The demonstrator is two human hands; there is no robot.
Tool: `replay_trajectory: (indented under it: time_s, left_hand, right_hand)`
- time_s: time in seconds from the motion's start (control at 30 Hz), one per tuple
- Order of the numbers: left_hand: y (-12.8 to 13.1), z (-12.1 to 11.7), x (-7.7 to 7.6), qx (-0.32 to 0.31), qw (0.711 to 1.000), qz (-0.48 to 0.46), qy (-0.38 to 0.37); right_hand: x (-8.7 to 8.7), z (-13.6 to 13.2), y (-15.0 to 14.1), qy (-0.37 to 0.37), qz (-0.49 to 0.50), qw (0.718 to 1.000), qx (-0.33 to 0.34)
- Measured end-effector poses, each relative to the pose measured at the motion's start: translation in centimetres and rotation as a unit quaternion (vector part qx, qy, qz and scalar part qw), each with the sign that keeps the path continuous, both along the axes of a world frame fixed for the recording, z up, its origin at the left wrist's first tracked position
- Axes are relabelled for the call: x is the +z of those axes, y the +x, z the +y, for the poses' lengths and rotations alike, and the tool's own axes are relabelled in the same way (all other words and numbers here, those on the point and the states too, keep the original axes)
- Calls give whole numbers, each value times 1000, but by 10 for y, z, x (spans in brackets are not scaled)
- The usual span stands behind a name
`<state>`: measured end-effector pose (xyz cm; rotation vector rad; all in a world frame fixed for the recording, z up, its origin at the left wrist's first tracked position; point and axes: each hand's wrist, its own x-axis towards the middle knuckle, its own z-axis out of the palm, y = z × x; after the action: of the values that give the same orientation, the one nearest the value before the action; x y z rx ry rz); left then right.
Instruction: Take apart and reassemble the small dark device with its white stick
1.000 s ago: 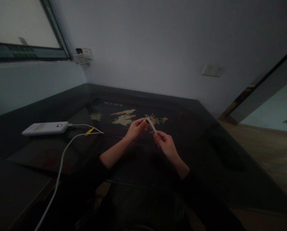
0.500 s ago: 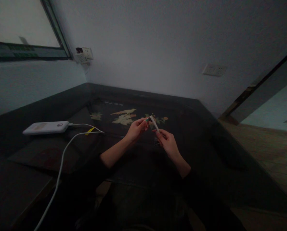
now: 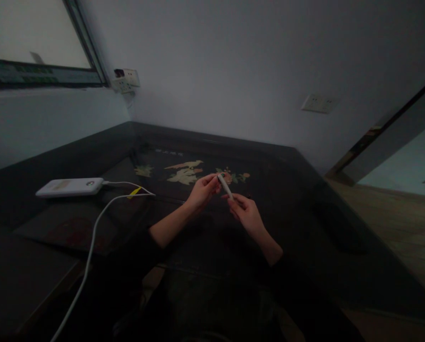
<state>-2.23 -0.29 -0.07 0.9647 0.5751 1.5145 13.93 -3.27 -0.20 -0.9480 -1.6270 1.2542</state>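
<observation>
Two hands of ours meet over the dark surface [image 3: 276,175], the right hand [image 3: 247,213] holding a slim white stick-shaped object [image 3: 226,186] whose far end has just closed up against the small dark piece [image 3: 219,177] apparently pinched in our left hand [image 3: 201,192].

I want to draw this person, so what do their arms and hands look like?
Both arms wear long, dark sleeves that look black and plain, ending near the wrists. The left hand and the right hand are bare: no gloves. I can't see any rings or a watch, but the picture is dim, so tiny details might be hidden.
</observation>
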Motion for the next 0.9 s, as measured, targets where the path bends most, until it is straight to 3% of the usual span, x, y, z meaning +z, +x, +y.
replay_trajectory:
  time_s: [0.17,0.53,0.9]
  left_hand:
    - [1,0,0,-1,1000,0,-1]
    - [-1,0,-2,-1,1000,23,6]
    - [0,3,-2,-7,1000,6,14]
  right_hand:
    - [2,-1,0,-29,17,999,21]
    - [-9,13,6,41,-18,997,-65]
    - [-3,1,1,-8,5,1000,7]
